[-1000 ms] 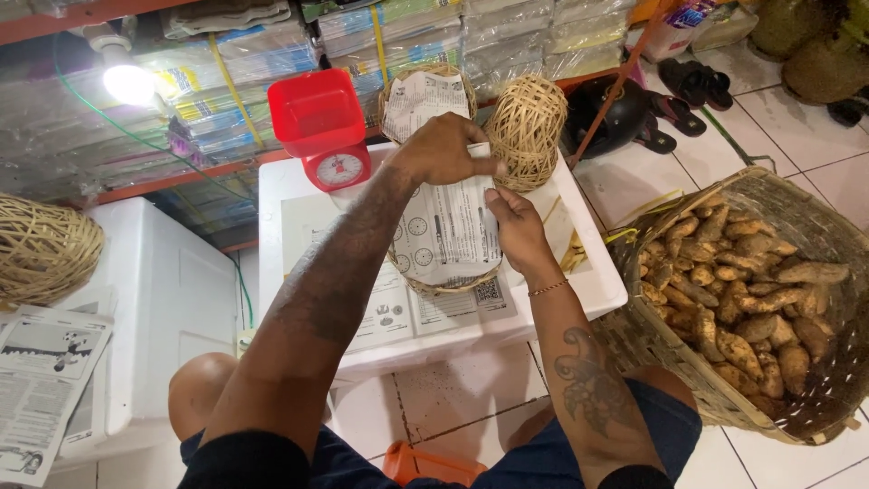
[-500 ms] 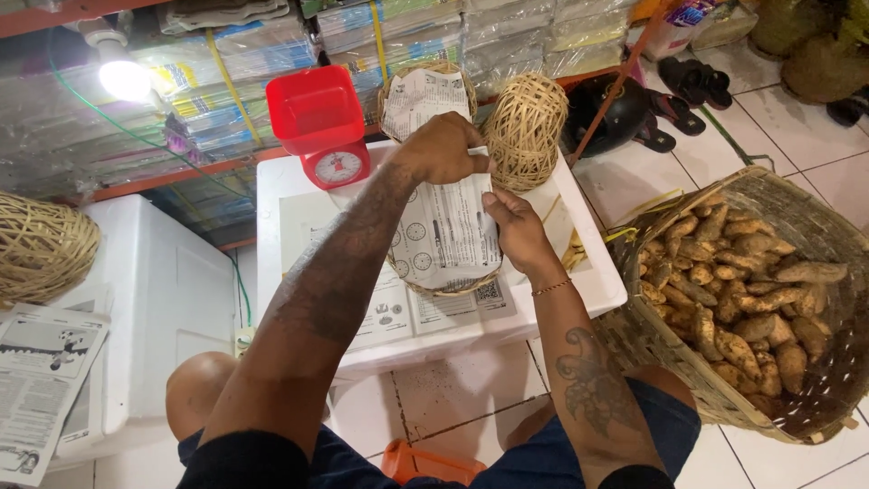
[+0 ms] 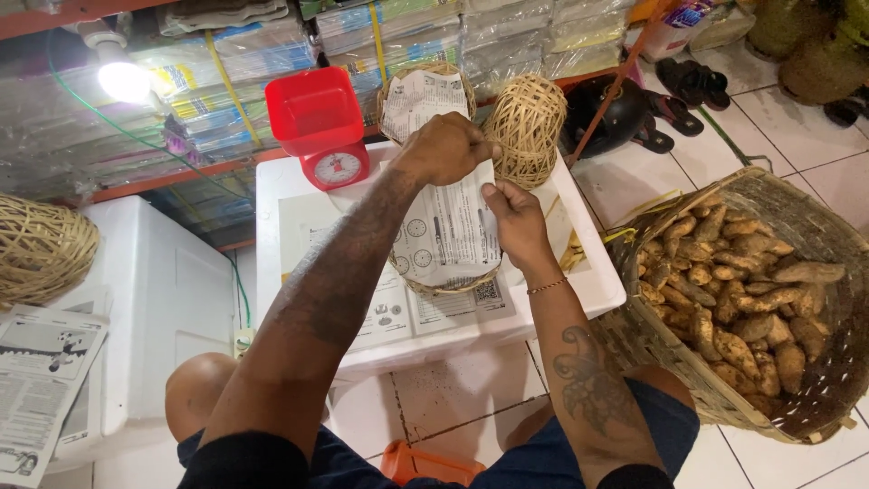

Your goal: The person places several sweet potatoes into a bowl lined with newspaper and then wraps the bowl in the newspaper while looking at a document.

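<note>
My scale (image 3: 321, 127) is bright red with a white dial. The paper (image 3: 448, 231) under my hands is white with black print. The woven basket (image 3: 819, 226) is tan, its roots (image 3: 733, 299) yellow-brown. The box (image 3: 597, 272) is white.

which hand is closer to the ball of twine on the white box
Right. The right hand grips the paper's edge just below and slightly left of the ball of twine. The left hand is farther left, over the paper-lined basket.

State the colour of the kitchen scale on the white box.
Red scale, with a white dial; the head view shows it.
</note>
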